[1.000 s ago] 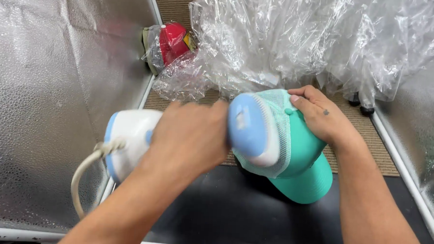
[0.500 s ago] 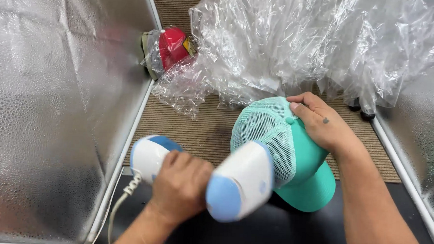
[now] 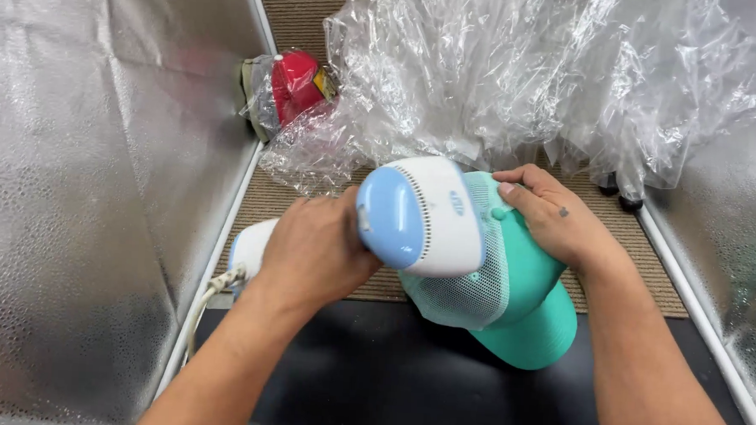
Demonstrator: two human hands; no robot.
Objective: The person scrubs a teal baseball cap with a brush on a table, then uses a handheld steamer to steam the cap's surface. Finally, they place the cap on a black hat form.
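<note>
A person's two bare hands work inside a booth lined with silver foil walls. The left hand is closed around the handle of a white and pale blue handheld steamer, gripping it firmly. The steamer's long axis runs roughly left to right, with the handle end toward the left wall and the rounded blue-backed head toward the right, pressed against a cap. A white cord trails from the handle end down along the left wall.

The right hand rests flat on top of a mint green cap, fingers spread and curved over its crown, holding it steady. The cap lies near the middle of the view, where a black mat meets a brown ribbed mat. Its white-green mesh back faces the steamer, and its solid green brim points down and to the right, toward the person.

Behind the cap lies a heap of crumpled clear plastic wrap. A red cap in a plastic bag sits in the far left corner.
</note>
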